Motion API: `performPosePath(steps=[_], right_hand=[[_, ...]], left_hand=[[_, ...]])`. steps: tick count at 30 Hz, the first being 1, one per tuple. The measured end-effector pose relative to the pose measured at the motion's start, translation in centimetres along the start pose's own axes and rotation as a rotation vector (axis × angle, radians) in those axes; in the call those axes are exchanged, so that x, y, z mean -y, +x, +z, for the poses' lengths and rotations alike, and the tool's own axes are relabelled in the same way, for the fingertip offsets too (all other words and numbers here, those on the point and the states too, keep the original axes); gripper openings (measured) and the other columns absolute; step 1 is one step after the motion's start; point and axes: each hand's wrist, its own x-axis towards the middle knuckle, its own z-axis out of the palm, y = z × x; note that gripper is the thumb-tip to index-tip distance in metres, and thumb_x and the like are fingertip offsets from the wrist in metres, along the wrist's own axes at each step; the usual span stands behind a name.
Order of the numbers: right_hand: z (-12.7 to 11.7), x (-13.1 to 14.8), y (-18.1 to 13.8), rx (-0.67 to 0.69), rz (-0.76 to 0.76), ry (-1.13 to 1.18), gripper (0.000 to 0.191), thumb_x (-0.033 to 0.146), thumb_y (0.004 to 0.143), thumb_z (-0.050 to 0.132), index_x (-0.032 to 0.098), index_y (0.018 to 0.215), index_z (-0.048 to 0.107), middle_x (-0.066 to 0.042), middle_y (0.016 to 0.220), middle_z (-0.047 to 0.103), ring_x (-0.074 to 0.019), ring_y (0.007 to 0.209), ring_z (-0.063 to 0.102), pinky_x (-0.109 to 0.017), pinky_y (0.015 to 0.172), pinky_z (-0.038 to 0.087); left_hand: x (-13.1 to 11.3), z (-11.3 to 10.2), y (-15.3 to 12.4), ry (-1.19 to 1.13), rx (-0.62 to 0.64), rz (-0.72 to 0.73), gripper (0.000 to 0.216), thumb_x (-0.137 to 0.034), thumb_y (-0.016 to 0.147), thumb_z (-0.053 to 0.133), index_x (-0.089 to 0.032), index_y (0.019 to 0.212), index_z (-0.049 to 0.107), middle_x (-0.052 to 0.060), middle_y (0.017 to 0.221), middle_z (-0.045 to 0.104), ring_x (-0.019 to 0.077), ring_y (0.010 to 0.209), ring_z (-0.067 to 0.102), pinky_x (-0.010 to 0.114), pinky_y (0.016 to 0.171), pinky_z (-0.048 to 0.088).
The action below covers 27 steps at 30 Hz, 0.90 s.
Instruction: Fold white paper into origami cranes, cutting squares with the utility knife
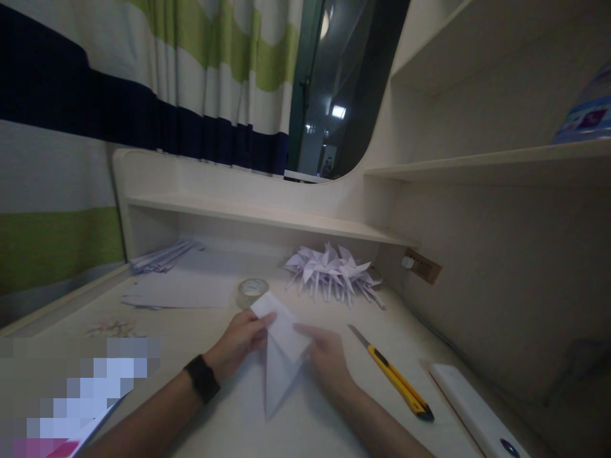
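A folded sheet of white paper point(285, 337) is held up over the desk between my hands, one pointed corner hanging downward. My left hand point(245, 337) pinches its left edge, thumb on the front face; a black watch sits on that wrist. On the right edge, my right hand point(327, 356) has its fingers closed at the paper, a little blurred. Just behind the paper lies a roll of clear tape point(252, 289). To the right of my right hand is a yellow utility knife point(398, 381) with its blade out.
Several paper pinwheels point(329, 267) are piled at the back. Flat white sheets point(186, 280) and thin paper strips or rolls point(167, 256) lie back left. A long white device point(472, 407) lies at the right edge. Shelves point(272, 213) and a wall socket point(422, 266) border the desk.
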Motion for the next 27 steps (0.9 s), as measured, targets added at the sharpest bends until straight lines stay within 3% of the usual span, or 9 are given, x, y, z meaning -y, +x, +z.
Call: performPosePath(steps=[2,5,8,10,12,15,21,27], right_hand=[[-0.3,0.4,0.1,0.116,-0.018,-0.029,0.032,0.019,0.063,0.060,0.021,0.089,0.078,-0.008,0.094,0.075,-0.0284,0.086,0.067,-0.038,0.078,0.051],[-1.0,0.6,0.8,0.291,-0.002,0.057,0.037,0.027,0.061,0.069,0.020,0.097,0.076,-0.006,0.088,0.074,-0.0239,0.075,0.066,-0.035,0.069,0.052],[-1.4,0.5,1.4,0.263,0.119,0.174,0.054,0.042,0.061,0.075,0.019,0.110,0.070,-0.003,0.077,0.071,-0.0161,0.059,0.062,-0.029,0.058,0.051],[-1.3,0.4,1.4,0.230,0.206,0.164,0.052,0.053,0.064,0.073,0.015,0.101,0.073,-0.004,0.070,0.069,-0.0137,0.052,0.060,-0.025,0.050,0.048],[-1.0,0.3,1.2,0.241,0.265,0.136,0.048,0.057,0.063,0.073,0.011,0.077,0.074,-0.005,0.061,0.066,-0.0135,0.047,0.060,-0.022,0.044,0.044],[-0.9,0.2,0.9,0.290,0.363,0.180,0.043,0.051,0.058,0.079,0.009,0.061,0.070,-0.006,0.055,0.065,-0.0155,0.044,0.062,-0.021,0.040,0.045],[-1.6,-0.5,1.1,0.451,0.494,0.269,0.039,0.040,0.060,0.081,0.005,0.075,0.071,-0.013,0.073,0.072,-0.0198,0.055,0.069,-0.022,0.045,0.052],[-1.8,-0.4,0.7,0.562,0.520,0.224,0.043,0.036,0.056,0.085,0.005,0.082,0.071,-0.012,0.074,0.073,-0.0200,0.060,0.069,-0.029,0.056,0.056]], left_hand=[[-0.1,-0.3,0.1,-0.014,0.000,0.020,0.041,-0.041,0.072,0.076,-0.009,0.097,0.068,0.018,0.100,0.071,0.0286,0.088,0.068,0.037,0.079,0.052],[-0.7,-0.9,0.2,-0.016,-0.011,0.035,0.037,-0.038,0.071,0.077,-0.008,0.093,0.070,0.017,0.096,0.072,0.0280,0.087,0.068,0.035,0.079,0.052],[-1.1,-1.0,0.2,0.017,-0.021,0.047,0.036,-0.038,0.070,0.078,-0.009,0.090,0.070,0.015,0.092,0.073,0.0266,0.084,0.068,0.034,0.078,0.051],[-1.3,-0.7,0.1,0.053,-0.008,0.053,0.037,-0.040,0.069,0.078,-0.009,0.088,0.071,0.014,0.088,0.073,0.0261,0.079,0.068,0.034,0.075,0.052],[-1.4,-0.2,-0.1,0.084,0.005,0.058,0.037,-0.041,0.067,0.079,-0.009,0.085,0.071,0.013,0.083,0.073,0.0245,0.072,0.067,0.033,0.070,0.051],[-1.6,0.3,-0.5,0.107,0.038,0.066,0.033,-0.040,0.069,0.077,-0.010,0.080,0.071,0.011,0.077,0.072,0.0217,0.064,0.065,0.031,0.066,0.050],[-1.3,0.4,-0.6,0.085,0.068,0.063,0.027,-0.037,0.073,0.075,-0.010,0.078,0.071,0.010,0.074,0.072,0.0204,0.063,0.064,0.031,0.066,0.048],[-1.2,0.5,-0.7,0.085,0.072,0.046,0.030,-0.038,0.073,0.074,-0.010,0.082,0.071,0.010,0.073,0.071,0.0207,0.062,0.064,0.029,0.061,0.048]])
